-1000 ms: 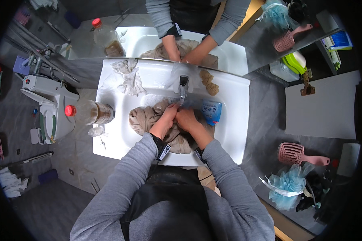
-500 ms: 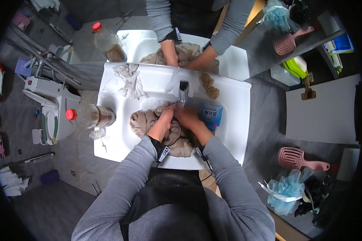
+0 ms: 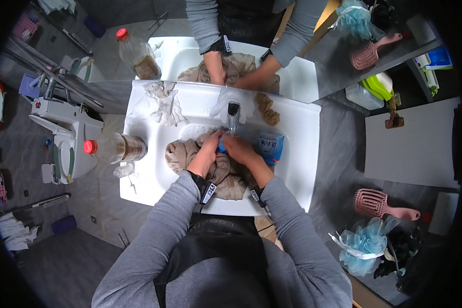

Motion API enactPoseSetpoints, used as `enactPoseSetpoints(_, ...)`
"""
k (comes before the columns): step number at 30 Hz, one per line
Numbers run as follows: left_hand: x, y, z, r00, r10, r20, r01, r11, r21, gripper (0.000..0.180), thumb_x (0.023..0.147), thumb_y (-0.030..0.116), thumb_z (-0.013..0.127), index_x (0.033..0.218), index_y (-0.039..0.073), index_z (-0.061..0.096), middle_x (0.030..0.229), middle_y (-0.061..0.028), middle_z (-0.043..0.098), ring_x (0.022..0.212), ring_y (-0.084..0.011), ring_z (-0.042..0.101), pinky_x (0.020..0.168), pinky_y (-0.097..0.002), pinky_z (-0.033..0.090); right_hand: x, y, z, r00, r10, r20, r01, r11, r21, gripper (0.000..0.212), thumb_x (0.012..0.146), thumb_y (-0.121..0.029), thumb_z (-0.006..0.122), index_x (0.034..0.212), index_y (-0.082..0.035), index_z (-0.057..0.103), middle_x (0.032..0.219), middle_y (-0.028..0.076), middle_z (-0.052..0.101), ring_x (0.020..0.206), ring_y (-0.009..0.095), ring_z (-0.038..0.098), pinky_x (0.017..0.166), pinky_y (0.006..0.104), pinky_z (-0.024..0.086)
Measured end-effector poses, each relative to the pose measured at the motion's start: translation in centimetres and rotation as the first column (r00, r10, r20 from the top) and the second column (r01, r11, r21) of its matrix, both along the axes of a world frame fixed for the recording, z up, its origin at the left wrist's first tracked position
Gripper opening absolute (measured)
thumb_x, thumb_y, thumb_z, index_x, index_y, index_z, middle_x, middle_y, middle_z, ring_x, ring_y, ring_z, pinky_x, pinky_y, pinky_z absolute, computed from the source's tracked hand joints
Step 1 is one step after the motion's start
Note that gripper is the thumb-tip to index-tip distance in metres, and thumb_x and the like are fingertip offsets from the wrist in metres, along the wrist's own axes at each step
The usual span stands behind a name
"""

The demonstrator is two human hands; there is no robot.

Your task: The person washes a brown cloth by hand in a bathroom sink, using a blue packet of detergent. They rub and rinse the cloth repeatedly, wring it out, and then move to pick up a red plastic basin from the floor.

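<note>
- Under the tap [image 3: 233, 115], inside the white sink [image 3: 154, 154], a beige cloth [image 3: 182, 154] is bunched beneath both hands
- The left hand [image 3: 207, 153] is closed on the cloth
- The right hand [image 3: 238, 149] is clenched on the same cloth, beside a blue packet [image 3: 270, 146]

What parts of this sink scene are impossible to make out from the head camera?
- Small blue thing between the left hand and right hand: mostly covered by fingers, kind unclear.
- Basin floor: hidden under the brown cloth.
- Whether the tap runs: too small to tell.
- Bottle contents: unclear.
</note>
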State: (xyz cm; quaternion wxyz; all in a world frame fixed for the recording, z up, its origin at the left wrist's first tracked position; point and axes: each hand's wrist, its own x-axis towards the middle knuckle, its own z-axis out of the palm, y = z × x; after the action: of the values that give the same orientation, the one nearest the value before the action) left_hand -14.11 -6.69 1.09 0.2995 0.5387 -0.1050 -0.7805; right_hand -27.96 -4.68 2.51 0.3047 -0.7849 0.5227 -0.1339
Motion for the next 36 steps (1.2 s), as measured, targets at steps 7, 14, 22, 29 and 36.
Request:
enactPoseSetpoints(7, -1.8, -1.3, 0.0, 0.999, 0.015, -0.039, -0.015, 1.0, 0.003, 0.025, 0.09, 0.03, 0.06, 0.102, 0.009, 0.066, 0.082, 0.0008, 0.063, 0.072, -0.0087, 0.058, 0.06, -0.0257, 0.045, -3.0, 0.4, 0.2, 0.627, -0.698, 0.346, 0.418, 0.676, 0.607, 0.03, 0.092, -0.031, 0.055, 0.108, -0.005, 0.058, 0.09, 0.009, 0.063, 0.079, 0.021, 0.06, 0.065, 0.0338, 0.048)
enactPoseSetpoints(14, -0.3, -1.0, 2.5, 0.997, -0.055, 0.049, 0.063, 0.979, -0.192, 0.025, 0.088, 0.025, 0.067, 0.106, 0.009, 0.063, 0.085, 0.0012, 0.065, 0.069, -0.0084, 0.061, 0.055, -0.0236, 0.049, -3.2, 0.3, -1.7, 0.01, -0.954, 0.301, 0.188, 0.297, 0.936, 0.035, 0.092, -0.033, 0.058, 0.12, -0.012, 0.052, 0.113, 0.004, 0.054, 0.091, 0.019, 0.054, 0.065, 0.0316, 0.048)
enactPoseSetpoints(22, 6.7, -0.1, 4.3, 0.982, -0.149, 0.115, 0.18, 0.922, -0.342, 0.023, 0.091, 0.029, 0.063, 0.089, 0.006, 0.068, 0.096, -0.0001, 0.066, 0.083, -0.0071, 0.056, 0.073, -0.0206, 0.044, 1.3, 0.8, -0.6, 0.577, -0.631, 0.518, -0.004, 0.633, 0.775, 0.036, 0.084, -0.029, 0.066, 0.114, -0.008, 0.06, 0.117, 0.009, 0.059, 0.112, 0.027, 0.056, 0.081, 0.0424, 0.051)
enactPoseSetpoints(29, 2.0, 1.2, 1.1, 0.976, -0.08, 0.204, 0.166, 0.875, -0.455, 0.031, 0.096, 0.032, 0.054, 0.112, 0.006, 0.061, 0.098, 0.002, 0.062, 0.088, -0.0081, 0.054, 0.075, -0.0231, 0.042, -0.2, 0.4, 3.0, 0.898, 0.125, -0.423, -0.213, 0.963, -0.167, 0.028, 0.069, -0.019, 0.069, 0.095, -0.007, 0.067, 0.097, 0.013, 0.066, 0.102, 0.031, 0.059, 0.098, 0.0526, 0.037)
enactPoseSetpoints(36, 2.7, 0.9, 0.8, 0.951, -0.168, 0.259, 0.222, 0.955, -0.195, 0.033, 0.093, 0.044, 0.055, 0.114, 0.019, 0.061, 0.096, 0.0076, 0.06, 0.084, -0.006, 0.051, 0.069, -0.0231, 0.035, 1.4, -0.4, 4.0, 0.9, 0.211, -0.381, -0.334, 0.896, -0.294, 0.024, 0.085, -0.017, 0.052, 0.103, -0.017, 0.067, 0.101, 0.013, 0.067, 0.102, 0.03, 0.062, 0.099, 0.0624, 0.032)
